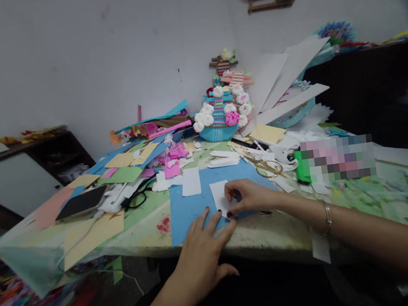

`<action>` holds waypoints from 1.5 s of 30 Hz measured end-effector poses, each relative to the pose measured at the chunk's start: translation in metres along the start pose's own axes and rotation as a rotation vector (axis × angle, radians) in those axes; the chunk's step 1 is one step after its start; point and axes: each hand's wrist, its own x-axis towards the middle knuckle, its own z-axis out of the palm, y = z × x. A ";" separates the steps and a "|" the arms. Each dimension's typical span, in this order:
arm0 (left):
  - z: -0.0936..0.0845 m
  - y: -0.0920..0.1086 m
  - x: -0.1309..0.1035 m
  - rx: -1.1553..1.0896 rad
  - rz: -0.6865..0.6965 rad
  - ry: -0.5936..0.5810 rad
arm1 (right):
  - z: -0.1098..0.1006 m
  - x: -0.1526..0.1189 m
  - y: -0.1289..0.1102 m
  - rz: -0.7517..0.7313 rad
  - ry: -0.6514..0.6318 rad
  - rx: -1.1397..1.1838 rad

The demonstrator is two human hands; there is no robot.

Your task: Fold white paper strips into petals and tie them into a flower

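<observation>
A small white paper (pixel 218 193) lies on a blue sheet (pixel 183 221) near the table's front edge. My right hand (pixel 245 196) is over the paper's right side, its thumb and index finger curled close together at the lower part; whether they grip the paper I cannot make out. My left hand (pixel 206 245) rests with fingers spread on the blue sheet's front edge, its fingertips close to the paper's lower end. Another white piece (pixel 190 181) lies to the left on the sheet. Folded white strips (pixel 223 158) are just behind.
Scissors (pixel 269 167) and a green object (pixel 302 167) lie to the right. A dark phone (pixel 82 203), glasses (pixel 137 200) and coloured papers are at the left. Behind stands a blue craft piece with paper flowers (pixel 219 116). Long white strips (pixel 295 103) lean at the back right.
</observation>
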 end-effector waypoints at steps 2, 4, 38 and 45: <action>0.000 0.000 0.000 0.001 -0.003 0.004 | 0.004 0.006 -0.006 0.004 -0.043 -0.077; 0.001 0.001 0.000 -0.002 -0.005 0.007 | 0.007 0.012 -0.011 0.003 -0.070 -0.148; 0.002 0.000 0.001 0.020 0.028 0.005 | 0.016 0.045 0.024 0.012 0.237 -0.229; -0.008 -0.014 0.000 -0.061 0.113 -0.009 | 0.005 0.046 0.029 0.010 0.175 -0.088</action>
